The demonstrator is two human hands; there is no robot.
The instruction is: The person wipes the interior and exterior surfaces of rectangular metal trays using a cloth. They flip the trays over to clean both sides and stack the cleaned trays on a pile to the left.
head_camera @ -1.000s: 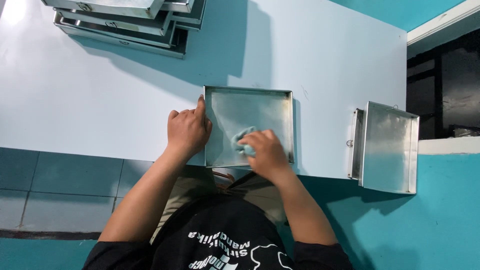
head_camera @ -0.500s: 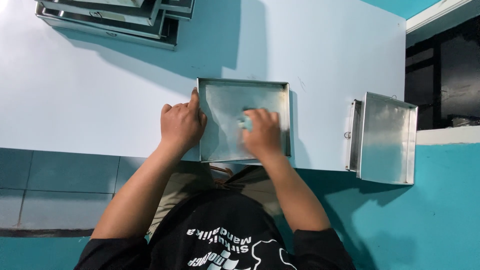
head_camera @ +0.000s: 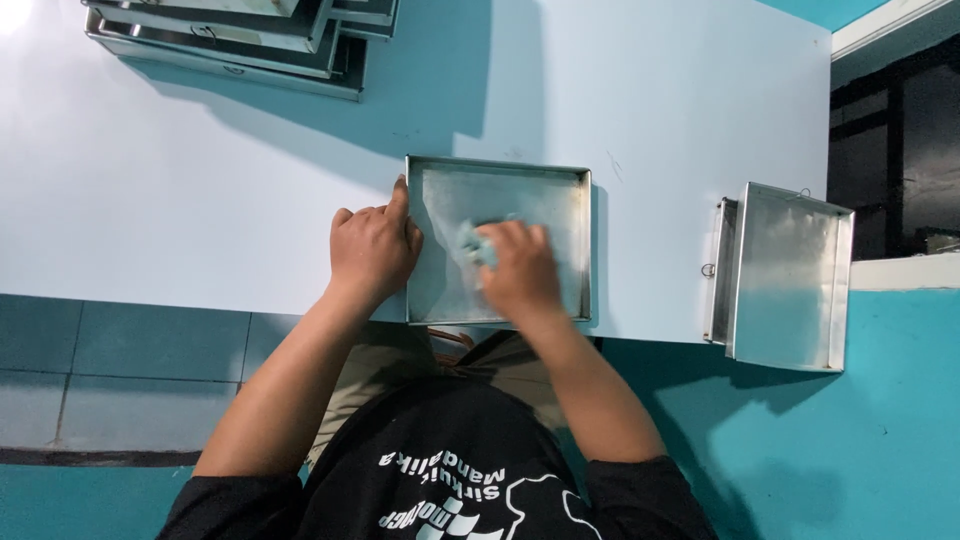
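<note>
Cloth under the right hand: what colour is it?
Pale blue-green cloth, seen in the head view, the only one.

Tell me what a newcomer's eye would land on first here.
First, the square metal tray at the near edge of the white table, with the right hand pressing a pale cloth inside it and the left hand gripping its left rim. Next, the tray stack at far left and the overhanging trays at right.

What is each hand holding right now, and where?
Left hand steadies the metal tray by its left rim; right hand presses a small cloth inside it.
</note>
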